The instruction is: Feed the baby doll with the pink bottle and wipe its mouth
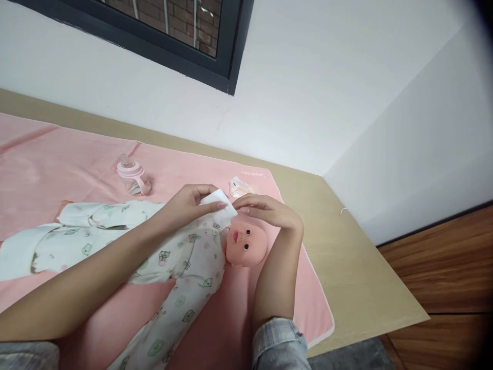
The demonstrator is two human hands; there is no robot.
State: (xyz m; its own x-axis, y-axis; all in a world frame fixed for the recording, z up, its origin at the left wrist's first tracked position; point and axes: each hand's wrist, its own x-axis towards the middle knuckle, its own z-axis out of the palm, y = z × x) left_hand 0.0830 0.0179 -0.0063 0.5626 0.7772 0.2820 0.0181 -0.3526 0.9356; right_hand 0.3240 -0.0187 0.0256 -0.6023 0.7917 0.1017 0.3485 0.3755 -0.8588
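A pale wood-coloured bench (354, 272) carries a pink fabric mat with white edging (84, 159), on which a bald plastic doll in white animal-printed clothes (185, 259) lies face up. The left hand (192, 203) and right hand (271, 210) meet near its neck; a clear bottle with pink collar and handle (133, 174) is by its legs. The left thumb and fingers pinch a flat white square pad (219, 197) above the doll's shoulder, the right fingers bent together at its corner, contact unclear; a crinkled translucent packet (239, 188) lies just beyond.

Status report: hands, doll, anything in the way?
Left hand gripping cloth. Right hand near its corner, contact unclear. Doll face up. Bottle apart, seemingly no obstacle.
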